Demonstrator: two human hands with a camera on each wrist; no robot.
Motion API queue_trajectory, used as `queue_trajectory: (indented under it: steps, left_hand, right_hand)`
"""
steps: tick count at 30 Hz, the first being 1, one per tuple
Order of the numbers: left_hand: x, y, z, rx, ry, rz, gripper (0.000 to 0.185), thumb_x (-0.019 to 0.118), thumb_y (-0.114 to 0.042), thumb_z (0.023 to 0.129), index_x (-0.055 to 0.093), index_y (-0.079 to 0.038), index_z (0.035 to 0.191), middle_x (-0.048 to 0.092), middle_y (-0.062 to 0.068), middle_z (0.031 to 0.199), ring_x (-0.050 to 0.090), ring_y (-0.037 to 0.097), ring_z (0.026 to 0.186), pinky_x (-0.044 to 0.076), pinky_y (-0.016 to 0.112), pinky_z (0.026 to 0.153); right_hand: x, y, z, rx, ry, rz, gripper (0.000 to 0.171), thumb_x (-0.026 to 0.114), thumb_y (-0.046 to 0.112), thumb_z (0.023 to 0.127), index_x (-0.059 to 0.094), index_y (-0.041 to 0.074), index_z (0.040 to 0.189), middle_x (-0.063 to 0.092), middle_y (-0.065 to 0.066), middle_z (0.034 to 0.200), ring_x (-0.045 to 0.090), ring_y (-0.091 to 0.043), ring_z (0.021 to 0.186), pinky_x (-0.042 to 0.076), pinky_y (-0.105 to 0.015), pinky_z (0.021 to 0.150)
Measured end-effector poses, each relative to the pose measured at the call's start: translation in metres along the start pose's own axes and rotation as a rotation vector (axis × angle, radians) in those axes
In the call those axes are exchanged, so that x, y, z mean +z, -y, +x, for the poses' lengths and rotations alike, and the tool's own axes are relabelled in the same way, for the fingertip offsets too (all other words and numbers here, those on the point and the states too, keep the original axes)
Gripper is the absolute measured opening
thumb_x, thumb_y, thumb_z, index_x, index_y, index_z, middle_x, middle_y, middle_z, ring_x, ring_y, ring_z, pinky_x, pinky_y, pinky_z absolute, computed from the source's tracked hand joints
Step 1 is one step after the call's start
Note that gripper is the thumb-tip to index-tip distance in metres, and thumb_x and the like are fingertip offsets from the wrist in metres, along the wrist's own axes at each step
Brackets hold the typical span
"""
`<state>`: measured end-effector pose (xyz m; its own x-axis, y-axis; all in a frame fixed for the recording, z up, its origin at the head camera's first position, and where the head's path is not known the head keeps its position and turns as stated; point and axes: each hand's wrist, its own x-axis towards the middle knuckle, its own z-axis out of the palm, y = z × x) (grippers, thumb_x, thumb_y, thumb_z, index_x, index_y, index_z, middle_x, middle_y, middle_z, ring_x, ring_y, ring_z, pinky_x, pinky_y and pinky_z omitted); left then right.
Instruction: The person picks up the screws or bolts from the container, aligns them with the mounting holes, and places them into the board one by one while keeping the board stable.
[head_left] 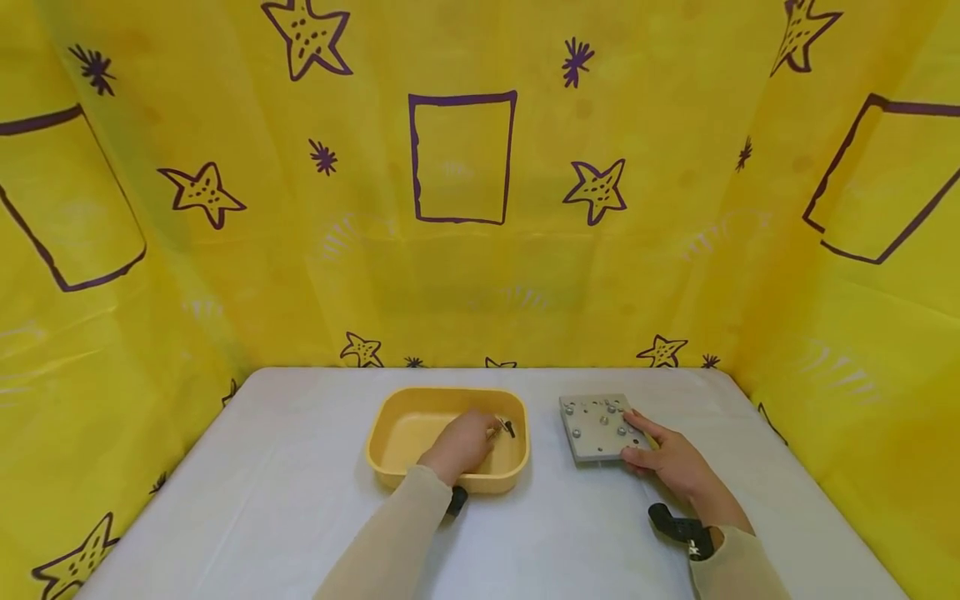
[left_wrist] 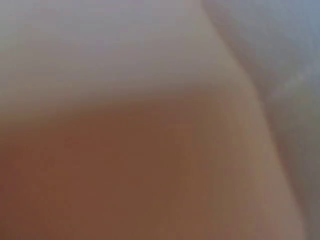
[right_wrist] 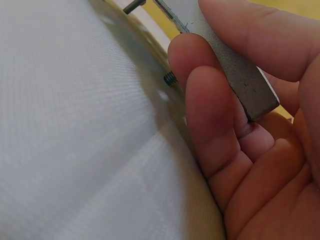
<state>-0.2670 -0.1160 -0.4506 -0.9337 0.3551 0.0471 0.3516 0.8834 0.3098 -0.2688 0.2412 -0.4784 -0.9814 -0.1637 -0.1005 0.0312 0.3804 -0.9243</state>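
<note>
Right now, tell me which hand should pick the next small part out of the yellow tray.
Left. The left hand is already inside the yellow tray, while the right hand grips the metal plate.

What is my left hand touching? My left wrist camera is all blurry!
Observer: In the head view your left hand is inside a yellow tray, pinching a small dark screw.
Operator: And my other hand?
Observer: Your right hand grips the near right corner of a grey metal plate.
Operator: Is the plate flat on the table?
Observer: No. The right wrist view shows it tipped up off the white tablecloth, your fingers curled under its edge.
Operator: Anything stuck in it?
Observer: Yes, a screw end pokes out of its underside.
</note>
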Motion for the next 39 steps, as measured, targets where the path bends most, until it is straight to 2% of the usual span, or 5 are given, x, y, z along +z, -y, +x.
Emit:
queue_trajectory:
  steps: [7, 18, 27, 33, 39]
  left_hand:
    - [-0.001, -0.002, -0.002, 0.013, -0.015, 0.016, 0.025, 0.059, 0.004, 0.092, 0.077, -0.008, 0.105, 0.07, 0.005, 0.103, 0.063, 0.02, 0.097, 0.05, 0.036, 0.091]
    - [-0.011, -0.002, -0.008, -0.099, -0.077, -0.115, 0.014, 0.064, 0.0, 0.091, 0.073, -0.008, 0.098, 0.068, 0.002, 0.092, 0.059, 0.019, 0.082, 0.051, 0.037, 0.08]
    - [-0.038, -0.022, -0.012, -0.244, -0.187, -0.59, 0.012, 0.066, -0.009, 0.095, 0.067, -0.008, 0.107, 0.061, 0.001, 0.088, 0.058, 0.018, 0.072, 0.05, 0.033, 0.065]
    - [-0.035, -0.06, -0.007, -0.155, -0.188, -0.932, 0.011, 0.069, -0.009, 0.094, 0.07, -0.013, 0.104, 0.065, 0.002, 0.093, 0.065, 0.024, 0.079, 0.056, 0.032, 0.069]
    - [-0.02, -0.095, 0.004, -0.121, -0.226, -0.987, 0.008, 0.073, -0.01, 0.092, 0.072, -0.016, 0.097, 0.065, -0.005, 0.091, 0.062, 0.017, 0.074, 0.051, 0.029, 0.052]
  right_hand:
    - [0.0, 0.002, -0.002, 0.006, 0.0, -0.01, 0.084, 0.083, 0.034, 0.081, 0.042, 0.017, 0.153, 0.02, -0.003, 0.164, 0.04, -0.032, 0.125, 0.048, -0.027, 0.077]
    - [0.002, 0.005, -0.003, -0.01, 0.014, 0.023, 0.082, 0.082, 0.028, 0.083, 0.041, 0.013, 0.153, 0.019, -0.007, 0.164, 0.045, -0.031, 0.118, 0.053, -0.029, 0.072]
    - [0.003, 0.004, -0.002, 0.019, -0.016, 0.035, 0.083, 0.084, 0.029, 0.081, 0.043, 0.015, 0.152, 0.021, -0.006, 0.163, 0.056, -0.027, 0.102, 0.052, -0.029, 0.072]
    - [0.004, 0.002, -0.001, 0.013, -0.022, 0.063, 0.082, 0.083, 0.025, 0.081, 0.043, 0.013, 0.152, 0.022, -0.008, 0.163, 0.061, -0.026, 0.085, 0.052, -0.029, 0.07]
    - [0.003, 0.0, -0.001, 0.005, -0.022, 0.061, 0.083, 0.083, 0.027, 0.081, 0.043, 0.012, 0.152, 0.022, -0.01, 0.163, 0.062, -0.026, 0.084, 0.052, -0.028, 0.068]
